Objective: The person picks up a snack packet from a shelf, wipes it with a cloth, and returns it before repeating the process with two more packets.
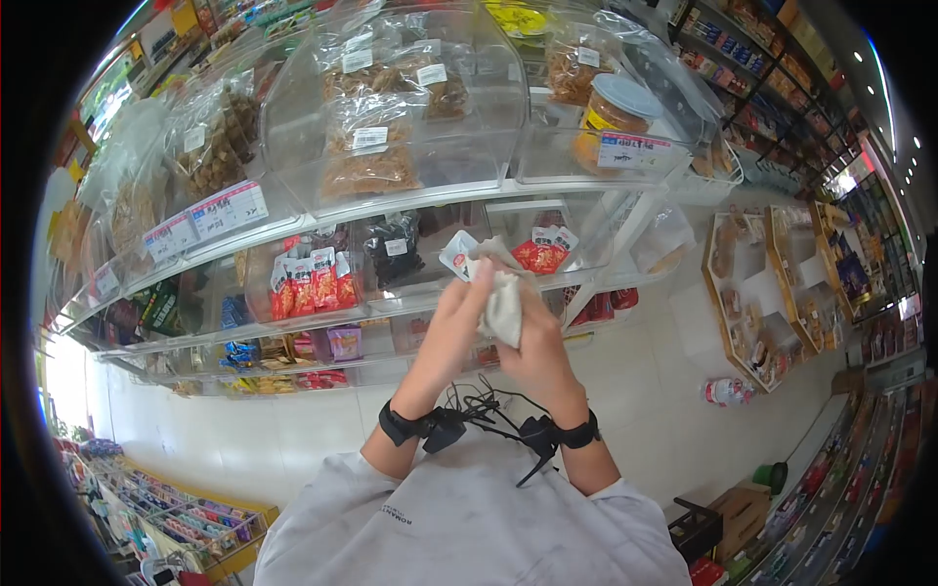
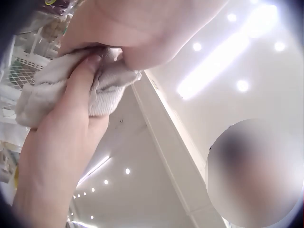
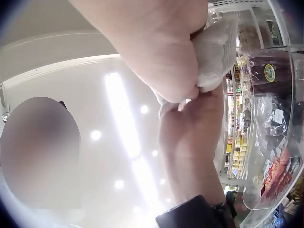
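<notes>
Both hands are together in front of the shelf bins, gripping a crumpled white cloth (image 1: 504,311). The left hand (image 1: 457,314) holds its left side, fingers pointing up toward the bins. On the other side the right hand (image 1: 543,344) has its fingers wrapped around the cloth. In the left wrist view, the right thumb (image 2: 85,78) presses into the folds of the ribbed cloth (image 2: 45,90). A small white packet with a red mark (image 1: 457,252) shows right at the left fingertips. Bunched cloth (image 3: 216,54) sticks out past the right hand in the right wrist view.
Clear bins hold red packets (image 1: 311,283), a dark bag (image 1: 393,246) and more red packets (image 1: 547,249). Above are bagged dry snacks (image 1: 371,146) and a lidded tub (image 1: 620,103). Black cables (image 1: 489,405) hang between the wristbands. Wooden display racks (image 1: 747,303) stand to the right.
</notes>
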The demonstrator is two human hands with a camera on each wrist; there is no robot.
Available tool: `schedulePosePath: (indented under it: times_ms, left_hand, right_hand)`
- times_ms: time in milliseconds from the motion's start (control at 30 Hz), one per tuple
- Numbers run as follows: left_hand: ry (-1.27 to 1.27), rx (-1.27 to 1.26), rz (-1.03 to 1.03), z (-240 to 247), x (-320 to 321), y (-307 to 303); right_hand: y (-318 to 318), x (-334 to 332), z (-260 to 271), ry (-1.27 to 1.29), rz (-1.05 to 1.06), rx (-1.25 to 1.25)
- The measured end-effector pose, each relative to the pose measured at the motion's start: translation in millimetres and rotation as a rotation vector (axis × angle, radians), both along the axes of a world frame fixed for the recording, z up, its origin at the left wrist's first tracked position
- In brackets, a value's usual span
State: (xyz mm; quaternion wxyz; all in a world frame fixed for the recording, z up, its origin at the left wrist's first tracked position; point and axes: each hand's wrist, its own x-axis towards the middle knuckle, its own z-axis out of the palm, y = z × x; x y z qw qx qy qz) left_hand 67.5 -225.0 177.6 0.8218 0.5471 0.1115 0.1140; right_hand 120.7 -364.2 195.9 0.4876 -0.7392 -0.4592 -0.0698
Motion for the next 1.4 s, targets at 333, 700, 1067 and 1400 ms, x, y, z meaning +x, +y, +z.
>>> schedulePosePath:
  times_ms: [333,700,1067,1400]
  left_hand:
    - [-0.108,-0.016,0.199,4.2,-10.9,47.3]
    - [-0.02,0.229,0.22,-9.5,-41.0,66.5]
    - [0.028,0.052,0.397,-14.3,-82.8,75.1]
    - [-0.046,-0.195,0.428,-29.7,-112.5,111.1]
  right_hand:
    - [-22.4,5.3,5.2,0.711,-0.071,0.203]
    - [41.4,-7.4,-15.2,0.785,0.098,0.137]
    - [94.8,-36.4,-22.0,0.616,0.065,0.08]
    - [137.9,-69.6,-0.7,0.056,0.146,0.095]
